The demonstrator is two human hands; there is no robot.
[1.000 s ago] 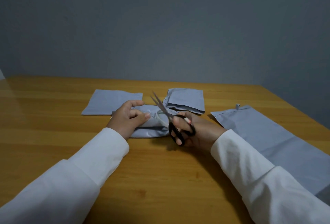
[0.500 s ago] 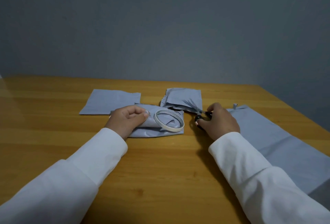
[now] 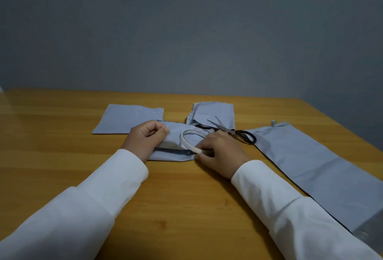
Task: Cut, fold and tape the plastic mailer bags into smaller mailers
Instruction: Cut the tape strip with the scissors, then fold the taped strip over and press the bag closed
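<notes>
Scissors [image 3: 232, 130] released — right hand [image 3: 219, 152] perhaps on tape roll [image 3: 191, 140]

A small folded grey mailer [image 3: 176, 137] lies flat mid-table, a dark strip along its near edge. A white tape roll [image 3: 187, 140] sits on it, tilted. Black-handled scissors [image 3: 232, 131] lie just right of it, blades parted, resting across a folded grey piece [image 3: 213, 112] behind. Another flat grey piece [image 3: 128, 119] lies at back left, and a long uncut mailer bag [image 3: 310, 166] stretches along the right.
</notes>
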